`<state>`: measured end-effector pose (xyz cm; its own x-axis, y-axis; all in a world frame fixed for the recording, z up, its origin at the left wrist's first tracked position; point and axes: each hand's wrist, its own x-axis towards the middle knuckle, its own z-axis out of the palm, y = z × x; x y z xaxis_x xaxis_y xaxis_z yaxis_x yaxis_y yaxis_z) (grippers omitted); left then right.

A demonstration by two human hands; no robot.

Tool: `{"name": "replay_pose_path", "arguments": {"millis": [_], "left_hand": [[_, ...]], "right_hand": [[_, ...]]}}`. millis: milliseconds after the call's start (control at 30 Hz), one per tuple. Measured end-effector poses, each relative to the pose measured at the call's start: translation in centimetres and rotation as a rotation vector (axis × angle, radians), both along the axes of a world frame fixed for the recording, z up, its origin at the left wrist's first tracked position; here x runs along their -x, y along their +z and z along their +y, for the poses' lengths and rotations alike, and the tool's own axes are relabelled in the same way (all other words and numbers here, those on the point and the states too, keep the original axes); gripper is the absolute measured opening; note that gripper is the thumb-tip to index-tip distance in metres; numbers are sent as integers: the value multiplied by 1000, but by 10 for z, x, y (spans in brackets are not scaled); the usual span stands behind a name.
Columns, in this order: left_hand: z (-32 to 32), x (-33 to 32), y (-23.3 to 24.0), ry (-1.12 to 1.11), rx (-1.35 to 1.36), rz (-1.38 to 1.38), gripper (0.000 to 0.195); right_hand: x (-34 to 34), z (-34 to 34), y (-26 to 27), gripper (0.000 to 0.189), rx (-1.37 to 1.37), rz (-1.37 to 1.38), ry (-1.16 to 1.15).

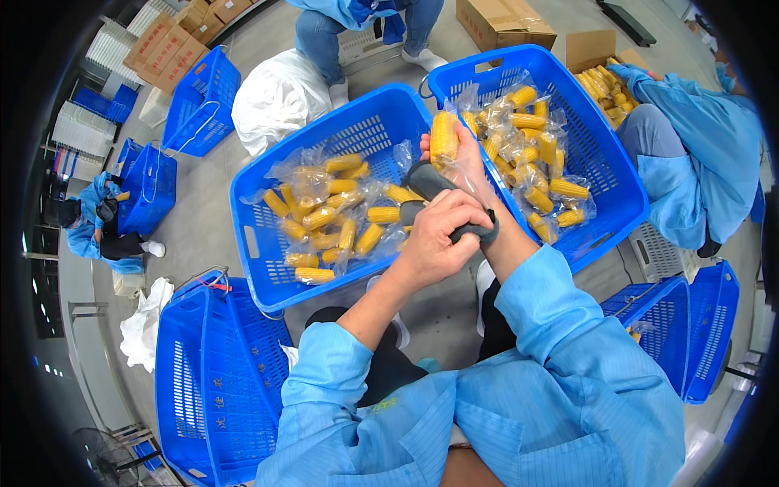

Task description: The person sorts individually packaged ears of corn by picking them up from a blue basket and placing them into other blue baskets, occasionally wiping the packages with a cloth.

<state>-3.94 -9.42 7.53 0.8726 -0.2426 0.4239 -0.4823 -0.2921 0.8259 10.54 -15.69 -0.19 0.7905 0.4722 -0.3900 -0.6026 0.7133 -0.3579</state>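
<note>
My right hand (471,161), palm up, holds a yellow corn cob in a clear plastic bag (444,139). At that wrist my left hand (441,237) has its fingers closed on a dark grey cloth item (426,178), perhaps a glove; part of it lies by the right wrist. Both hands are over the adjoining rims of two blue perforated plastic baskets. Many bagged cobs (322,213) lie in the left basket (243,207), and more bagged cobs (535,152) in the right basket (633,201).
Stacked blue baskets (213,377) stand at lower left, others (663,329) at right. A white plastic bag (280,97) sits behind the left basket. Co-workers sit ahead, at right (700,140) and at far left (91,225). A cardboard box (505,24) stands beyond.
</note>
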Motion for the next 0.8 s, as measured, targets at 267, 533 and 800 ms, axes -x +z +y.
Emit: {"name": "replay_pose_path", "arguments": {"millis": [267, 533, 800], "left_hand": [[2, 6, -1, 103, 117, 307, 14], [-3, 11, 7, 260, -347, 29, 40], [11, -2, -1, 493, -152, -105, 15]], "right_hand": [[-3, -17, 22, 39, -364, 49, 13], [-11, -32, 32, 47, -539, 212, 21], [-13, -28, 27, 47, -120, 105, 28]]}}
